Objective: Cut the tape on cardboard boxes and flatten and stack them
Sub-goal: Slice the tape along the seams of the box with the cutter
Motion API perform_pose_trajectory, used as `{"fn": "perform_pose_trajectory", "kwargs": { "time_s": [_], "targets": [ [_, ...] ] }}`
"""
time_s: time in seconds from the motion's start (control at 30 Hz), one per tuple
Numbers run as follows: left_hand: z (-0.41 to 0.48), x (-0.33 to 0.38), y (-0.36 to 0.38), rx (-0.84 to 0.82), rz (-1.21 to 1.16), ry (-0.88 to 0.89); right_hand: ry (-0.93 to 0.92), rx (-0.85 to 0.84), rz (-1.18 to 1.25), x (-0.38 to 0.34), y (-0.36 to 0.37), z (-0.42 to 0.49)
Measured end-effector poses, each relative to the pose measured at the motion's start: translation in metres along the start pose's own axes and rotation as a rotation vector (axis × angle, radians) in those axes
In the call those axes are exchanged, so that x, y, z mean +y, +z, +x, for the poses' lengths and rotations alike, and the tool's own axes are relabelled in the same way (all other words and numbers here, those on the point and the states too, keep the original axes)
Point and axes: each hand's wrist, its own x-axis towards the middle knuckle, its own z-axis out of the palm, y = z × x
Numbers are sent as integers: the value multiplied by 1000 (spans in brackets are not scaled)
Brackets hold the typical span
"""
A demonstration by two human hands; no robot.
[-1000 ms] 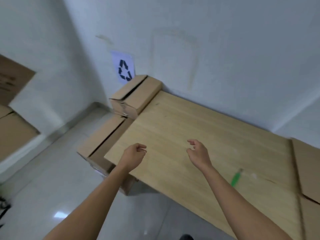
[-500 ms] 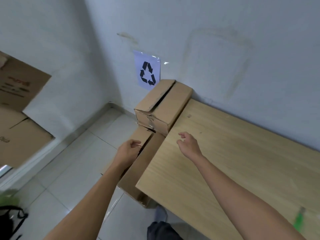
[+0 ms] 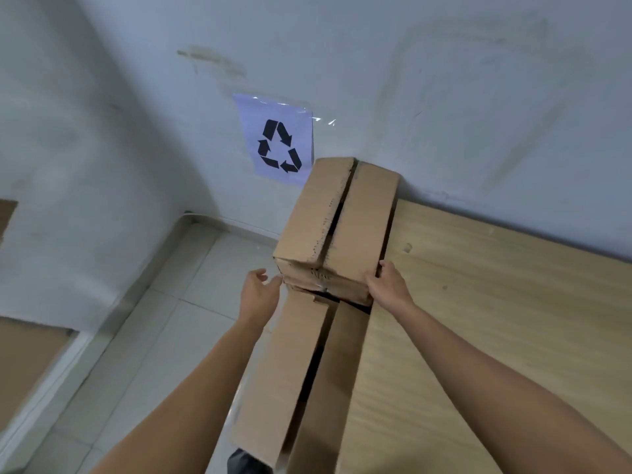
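2 boxes stand at the table's left edge. The top box sits against the wall under a recycling sign, its 2 flaps parted by a dark seam. The low box lies nearer, on the tiled floor, flaps also parted. Right hand: fingers curled over the top box's near right corner, gripping it. Left hand: fingers loosely spread, holding nothing, just beside the near left corner; contact cannot be confirmed.
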Motion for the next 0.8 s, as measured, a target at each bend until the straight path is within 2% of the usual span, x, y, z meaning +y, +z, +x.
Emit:
{"fn": "perform_pose_trajectory", "kwargs": {
  "time_s": [0.1,0.27,0.33,0.47,0.63,0.8],
  "targets": [
    [59,10,2,-108,32,1,89,84,90,-6,16,11],
    [133,12,7,-524,102,-66,141,177,192,-12,43,19],
    [142,14,5,-606,104,-71,160,219,239,-13,51,21],
    [130,16,-3,-651,-68,-84,165,288,471,-19,59,8],
    [101,29,-22,-614,-194,-67,93,320,708,-28,46,-25],
    [46,40,-28,-548,-384,2,-38,349,824,-24,17,-75]
  ]
}}
